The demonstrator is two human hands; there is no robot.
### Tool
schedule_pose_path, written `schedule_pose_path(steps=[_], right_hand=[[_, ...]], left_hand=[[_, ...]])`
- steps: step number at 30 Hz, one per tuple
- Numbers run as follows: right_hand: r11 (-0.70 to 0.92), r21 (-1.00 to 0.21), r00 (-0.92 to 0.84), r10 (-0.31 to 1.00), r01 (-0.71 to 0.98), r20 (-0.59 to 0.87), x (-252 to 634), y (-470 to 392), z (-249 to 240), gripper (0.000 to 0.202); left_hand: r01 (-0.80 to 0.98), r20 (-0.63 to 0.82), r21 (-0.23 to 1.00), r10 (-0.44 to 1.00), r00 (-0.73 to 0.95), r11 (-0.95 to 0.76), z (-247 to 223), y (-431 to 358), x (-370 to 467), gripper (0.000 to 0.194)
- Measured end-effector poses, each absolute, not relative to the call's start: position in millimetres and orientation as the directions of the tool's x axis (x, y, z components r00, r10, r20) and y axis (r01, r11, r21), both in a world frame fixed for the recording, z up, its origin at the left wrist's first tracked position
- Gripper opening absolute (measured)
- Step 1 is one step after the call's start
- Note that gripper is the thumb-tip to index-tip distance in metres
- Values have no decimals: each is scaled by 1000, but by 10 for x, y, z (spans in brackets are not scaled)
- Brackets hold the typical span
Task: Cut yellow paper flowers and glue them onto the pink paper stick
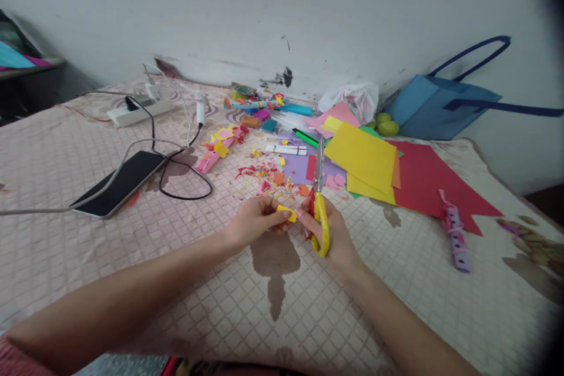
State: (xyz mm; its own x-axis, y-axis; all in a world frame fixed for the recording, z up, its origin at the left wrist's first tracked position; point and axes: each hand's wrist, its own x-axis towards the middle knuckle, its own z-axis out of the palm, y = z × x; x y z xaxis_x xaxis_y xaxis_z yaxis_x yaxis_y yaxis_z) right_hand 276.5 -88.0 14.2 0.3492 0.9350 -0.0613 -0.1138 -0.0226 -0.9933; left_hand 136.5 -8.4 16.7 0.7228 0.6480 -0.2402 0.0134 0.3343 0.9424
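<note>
Between thumb and fingers, my left hand [259, 222] pinches a small yellow paper piece [287, 214] above the patterned cloth. My right hand [328, 229] is wrapped round scissors [321, 205] with yellow and red handles, their closed-looking blades pointing away toward the wall. The right thumb and fingertips touch the right end of the yellow piece. Just beyond the hands lie colourful paper scraps [275, 178] and a purple sheet [297, 169].
Yellow sheets [363, 155] and a red sheet [432, 179] lie right, near a purple paper roll [457, 238] and a blue bag [436, 107]. Left are a black phone-like device [118, 182], cables, a power strip [141, 111] and a glue gun [200, 108].
</note>
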Motion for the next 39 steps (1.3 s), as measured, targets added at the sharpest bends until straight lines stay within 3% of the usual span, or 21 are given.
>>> schedule_pose_path(steps=[17, 23, 30, 39], right_hand=[[-13, -991, 336, 940, -130, -56, 2764, -876, 167, 26], [-8, -993, 352, 935, -120, -50, 2800, -869, 138, 29], [-3, -993, 360, 932, -116, -44, 2835, -868, 113, 28], [2, -994, 359, 933, -106, -37, 2863, -863, 103, 27]], left_hand=[[13, -278, 927, 664, 694, 375, 237, -118, 1363, 37], [3, -280, 922, 662, 695, 386, 252, -81, 1344, 25], [-15, -290, 898, 616, 732, 440, 240, -82, 1344, 31], [-8, -298, 877, 558, 775, 480, 223, -63, 1342, 24]])
